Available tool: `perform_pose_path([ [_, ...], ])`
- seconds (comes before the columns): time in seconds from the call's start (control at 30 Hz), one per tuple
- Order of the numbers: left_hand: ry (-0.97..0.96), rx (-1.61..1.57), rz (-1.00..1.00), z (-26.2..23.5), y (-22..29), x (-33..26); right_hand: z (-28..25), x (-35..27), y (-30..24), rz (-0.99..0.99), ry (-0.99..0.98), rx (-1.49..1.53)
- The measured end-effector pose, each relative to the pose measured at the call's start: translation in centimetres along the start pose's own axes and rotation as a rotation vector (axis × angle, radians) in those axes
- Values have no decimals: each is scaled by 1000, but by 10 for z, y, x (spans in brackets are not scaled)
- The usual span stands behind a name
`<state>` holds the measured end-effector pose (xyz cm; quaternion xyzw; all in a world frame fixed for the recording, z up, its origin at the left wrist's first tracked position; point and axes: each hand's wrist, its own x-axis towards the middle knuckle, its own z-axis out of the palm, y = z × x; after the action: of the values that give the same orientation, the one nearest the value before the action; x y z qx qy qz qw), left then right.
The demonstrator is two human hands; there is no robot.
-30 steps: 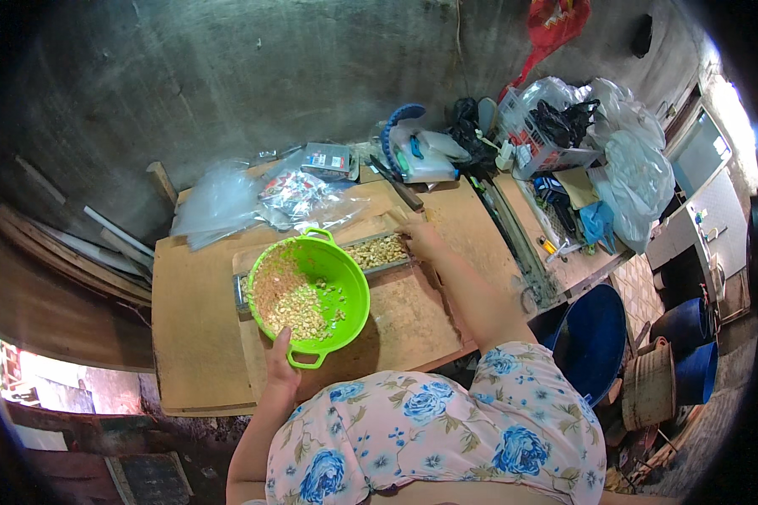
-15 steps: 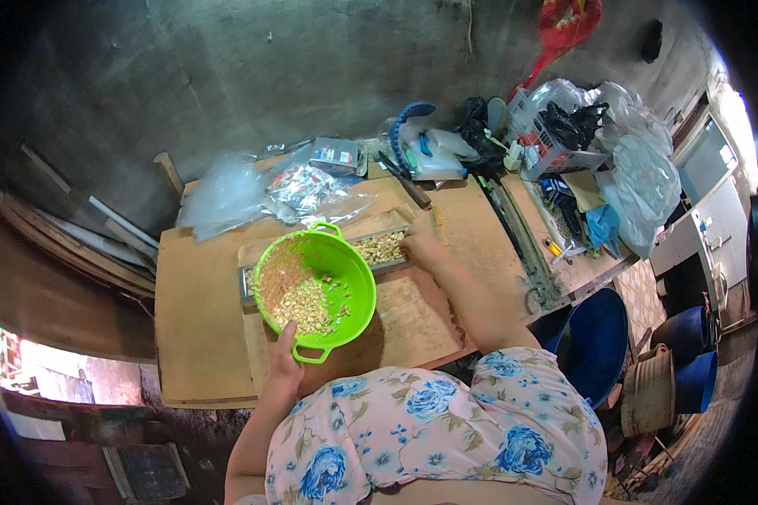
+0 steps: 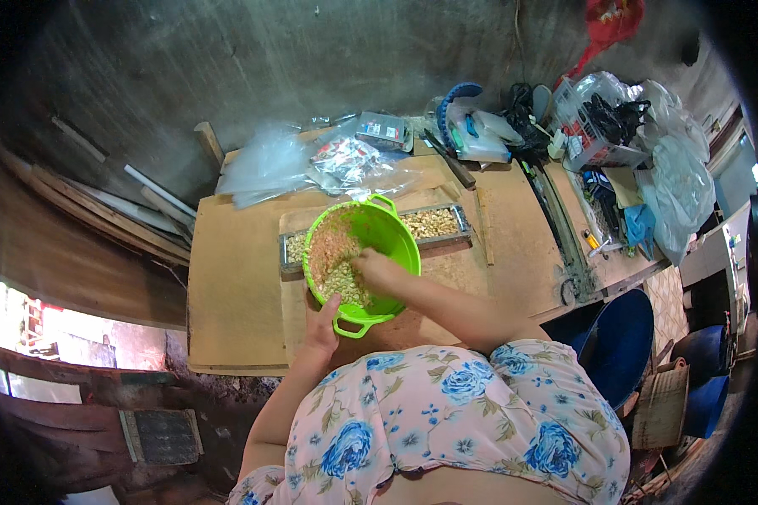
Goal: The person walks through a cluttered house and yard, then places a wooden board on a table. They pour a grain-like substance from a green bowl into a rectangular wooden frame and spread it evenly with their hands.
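A bright green two-handled bowl [image 3: 404, 252] is tilted over the table, holding pale chopped nuts [image 3: 343, 284] and a reddish-brown crumbly layer along its left wall. At its near left rim my left hand [image 3: 322, 320] grips it, thumb over the edge and fingers hidden beneath. My right hand [image 3: 375, 271] is inside the bowl, its fingers curled down at the nuts; whether it holds any is hidden. Behind and partly under the bowl lies a long narrow metal tray [image 3: 446, 241] with similar nuts, showing on both sides of the bowl.
The tray rests on a brown board table [image 3: 236, 295]. Toward the wall lie clear plastic bags [image 3: 265, 164], a grey box [image 3: 383, 128] and a knife [image 3: 451, 160]. A wooden strip [image 3: 485, 225] lies right of the tray. A bag-filled crate [image 3: 602, 151] stands far right; blue tubs [image 3: 623, 345] stand below.
My right hand has moved from the nuts in the tray, leftward into the green bowl. My left hand still holds the bowl. The whole view has shifted, so the scene sits further right.
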<state>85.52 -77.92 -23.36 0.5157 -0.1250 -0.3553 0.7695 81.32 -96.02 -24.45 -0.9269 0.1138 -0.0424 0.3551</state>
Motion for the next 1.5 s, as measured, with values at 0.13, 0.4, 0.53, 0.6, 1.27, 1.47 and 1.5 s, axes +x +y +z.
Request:
perform_pose_path([
  [0.13,40,-98,-127,-27,-18,3,-1,-22,-40,-158,-314,-88],
  [0.4,138,98,66,-32,-11,-20,-4,-12,-71,24,-618,-189],
  [0.53,60,25,-124,-69,-35,-18,47,3,-78,112,-425,568],
  [0.6,64,-111,-192,-60,-18,-30,48,8,-98,572,-432,1278],
  [1.27,200,-182,-15,-30,-4,-26,-95,62,127,166,-49,-476],
  [1.47,161,-245,-74,-50,-17,-22,-141,40,30,101,90,-298],
  [1.5,163,-250,-70,-55,-21,-22,-146,37,6,87,72,-190],
])
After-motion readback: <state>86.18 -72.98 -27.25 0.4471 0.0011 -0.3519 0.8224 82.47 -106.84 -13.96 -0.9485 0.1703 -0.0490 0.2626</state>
